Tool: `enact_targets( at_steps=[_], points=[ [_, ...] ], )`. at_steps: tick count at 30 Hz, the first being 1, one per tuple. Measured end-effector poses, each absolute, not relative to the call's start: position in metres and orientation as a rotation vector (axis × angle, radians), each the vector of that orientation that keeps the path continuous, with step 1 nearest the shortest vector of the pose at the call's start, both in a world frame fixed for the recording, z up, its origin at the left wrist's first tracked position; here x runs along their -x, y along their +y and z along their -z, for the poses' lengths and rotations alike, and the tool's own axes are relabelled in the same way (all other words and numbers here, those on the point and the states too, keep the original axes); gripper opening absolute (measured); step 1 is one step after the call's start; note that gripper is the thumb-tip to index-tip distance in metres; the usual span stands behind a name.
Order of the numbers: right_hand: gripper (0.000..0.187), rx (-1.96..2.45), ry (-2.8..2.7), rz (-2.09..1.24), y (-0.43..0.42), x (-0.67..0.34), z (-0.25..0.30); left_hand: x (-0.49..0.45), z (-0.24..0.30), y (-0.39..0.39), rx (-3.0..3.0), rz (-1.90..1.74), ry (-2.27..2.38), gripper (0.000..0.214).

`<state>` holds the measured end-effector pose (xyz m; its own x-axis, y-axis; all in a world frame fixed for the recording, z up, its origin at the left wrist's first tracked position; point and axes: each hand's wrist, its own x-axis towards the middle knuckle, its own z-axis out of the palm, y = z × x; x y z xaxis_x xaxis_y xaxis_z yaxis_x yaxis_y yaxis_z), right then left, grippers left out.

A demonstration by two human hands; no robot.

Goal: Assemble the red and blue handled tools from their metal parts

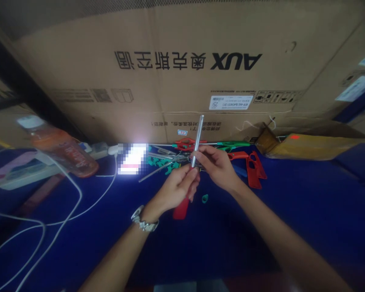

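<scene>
Both hands are on one tool with a silver metal tube (198, 140) and a red handle (180, 209), held upright and slightly tilted over the blue table. My left hand (179, 184), with a watch on the wrist, is wrapped round the red handle near its joint with the tube. Just above it, my right hand (214, 166) pinches the lower part of the tube between thumb and fingers. The fingers hide the joint. A small green ring-like part (205, 198) lies on the table below my right hand.
Behind the hands lies a pile of green parts (159, 163), metal rods and red parts (254, 172). A lit phone (133, 159), a white cable (79, 194) and a drink bottle (63, 148) are at left. A yellow package (310, 146) lies right; a cardboard wall (176, 89) stands behind.
</scene>
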<state>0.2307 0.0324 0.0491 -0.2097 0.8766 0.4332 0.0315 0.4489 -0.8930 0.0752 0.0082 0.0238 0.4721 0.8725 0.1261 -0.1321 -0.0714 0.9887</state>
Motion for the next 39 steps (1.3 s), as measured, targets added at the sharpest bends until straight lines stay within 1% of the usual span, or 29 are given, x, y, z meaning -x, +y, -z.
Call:
enact_targets(
  at_steps=[5, 8, 11, 15, 19, 26, 31, 36, 39],
  points=[
    [0.038, 0.786, -1.547, -1.028, 0.032, -0.231, -0.049, -0.076, -0.027, 0.007, -1.250, -0.858, 0.577, 0.041],
    [0.035, 0.796, -1.452, -1.058, 0.032, -0.226, -0.055, -0.077, -0.026, 0.006, -1.252, -0.857, 0.548, 0.040],
    [0.036, 0.814, -1.386, -1.110, 0.031, -0.222, -0.059, -0.078, -0.023, 0.006, -1.304, -0.876, 0.549, 0.039],
    [0.038, 0.848, -1.392, -1.108, 0.030, -0.221, -0.059, -0.078, -0.021, 0.007, -1.341, -0.857, 0.556, 0.037],
    [0.035, 0.831, -1.410, -1.095, 0.031, -0.226, -0.057, -0.078, -0.023, 0.007, -1.400, -0.885, 0.613, 0.036],
    [0.033, 0.785, -1.507, -1.244, 0.036, -0.235, -0.057, -0.078, -0.023, 0.008, -1.358, -0.829, 0.595, 0.041],
    [0.038, 0.848, -1.486, -1.145, 0.033, -0.230, -0.058, -0.080, -0.022, 0.006, -1.377, -0.883, 0.655, 0.043],
    [0.038, 0.862, -1.490, -1.010, 0.033, -0.222, -0.050, -0.079, -0.021, 0.009, -1.377, -0.922, 0.641, 0.042],
    [0.041, 0.878, -1.485, -1.055, 0.027, -0.215, -0.038, -0.078, -0.016, 0.017, -1.289, -1.033, 0.637, 0.045]
  ],
)
